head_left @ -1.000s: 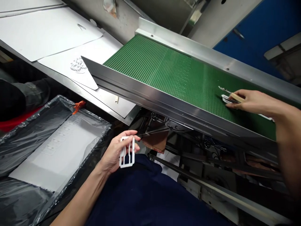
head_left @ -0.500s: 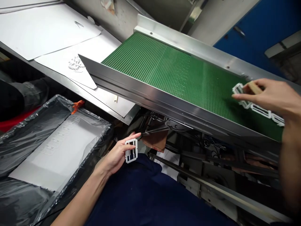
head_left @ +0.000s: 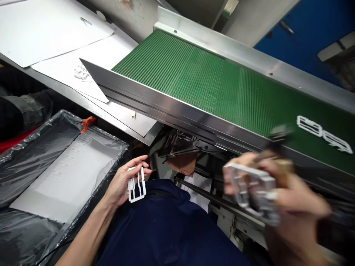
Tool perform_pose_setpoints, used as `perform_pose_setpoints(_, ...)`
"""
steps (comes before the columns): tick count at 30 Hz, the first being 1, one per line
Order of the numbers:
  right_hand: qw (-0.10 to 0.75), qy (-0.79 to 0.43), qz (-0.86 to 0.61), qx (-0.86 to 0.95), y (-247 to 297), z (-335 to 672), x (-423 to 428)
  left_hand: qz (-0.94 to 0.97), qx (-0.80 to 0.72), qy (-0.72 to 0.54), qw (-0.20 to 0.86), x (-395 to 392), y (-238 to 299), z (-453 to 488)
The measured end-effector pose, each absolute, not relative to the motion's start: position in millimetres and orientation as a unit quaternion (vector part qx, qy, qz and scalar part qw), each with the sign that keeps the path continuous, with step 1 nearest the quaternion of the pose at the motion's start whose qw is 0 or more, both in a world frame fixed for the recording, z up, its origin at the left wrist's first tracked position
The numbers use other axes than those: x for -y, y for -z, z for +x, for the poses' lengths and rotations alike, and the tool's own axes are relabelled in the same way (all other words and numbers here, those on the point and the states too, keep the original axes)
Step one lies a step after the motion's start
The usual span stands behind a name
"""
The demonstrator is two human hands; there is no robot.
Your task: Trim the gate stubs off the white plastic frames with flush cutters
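- My left hand [head_left: 122, 183] pinched a white frame [head_left: 137, 200] between thumb and fingers, before my clothes [head_left: 177, 225].
- My right hand [head_left: 291, 192], blurred, was closed around a white part [head_left: 263, 177] and a tool [head_left: 285, 166].
- White pieces [head_left: 323, 133] lay on the belt [head_left: 194, 81] between its rims, well apart from its left end.
- A clip [head_left: 88, 123] sat on the bin's [head_left: 109, 135] far edge.

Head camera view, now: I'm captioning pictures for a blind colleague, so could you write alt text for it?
A person's left hand holds a white frame, and the blurred right hand holds at least another white frame, near a green belt with metal sides. More white pieces lie on the belt; at picture left, a plastic-lined box holds a white sheet.
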State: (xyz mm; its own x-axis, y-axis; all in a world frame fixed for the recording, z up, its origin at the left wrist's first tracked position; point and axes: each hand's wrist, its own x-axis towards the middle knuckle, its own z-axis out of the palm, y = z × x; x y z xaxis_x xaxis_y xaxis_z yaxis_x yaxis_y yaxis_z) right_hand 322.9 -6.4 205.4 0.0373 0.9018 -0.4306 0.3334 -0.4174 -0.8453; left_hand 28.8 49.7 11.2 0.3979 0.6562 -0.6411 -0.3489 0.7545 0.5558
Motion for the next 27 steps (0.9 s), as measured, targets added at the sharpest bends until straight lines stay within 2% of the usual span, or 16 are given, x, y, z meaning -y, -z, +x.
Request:
perform_pose_setpoints(2,0.287,-0.642,-0.571,0.423,-168.0,290.9,9.0,0.156,-0.434,-0.298,0.836,-46.6,-13.1,34.2)
perform_pose_setpoints(4,0.295,-0.684,-0.539,0.394,-137.3,270.7,8.2,0.154,-0.414,-0.257,0.86,-43.0,-15.2,42.1)
perform_pose_setpoints(9,0.285,-0.61,-0.61,0.419,-97.4,255.4,3.3,0.253,-0.403,-0.206,0.855,-41.7,-25.4,59.0)
perform_pose_setpoints(18,0.279,-0.395,-0.686,0.544,-72.3,219.9,6.2,0.382,-0.423,-0.201,0.797,-41.0,-50.8,56.6)
perform_pose_setpoints(21,0.291,-0.4,-0.662,0.563,-71.2,219.7,6.4,0.361,-0.472,-0.212,0.776,-38.5,-50.8,52.3)
perform_pose_setpoints(27,0.353,-0.5,-0.633,0.474,-69.2,241.1,5.7,0.315,-0.503,-0.242,0.768,-39.6,-45.9,45.4)
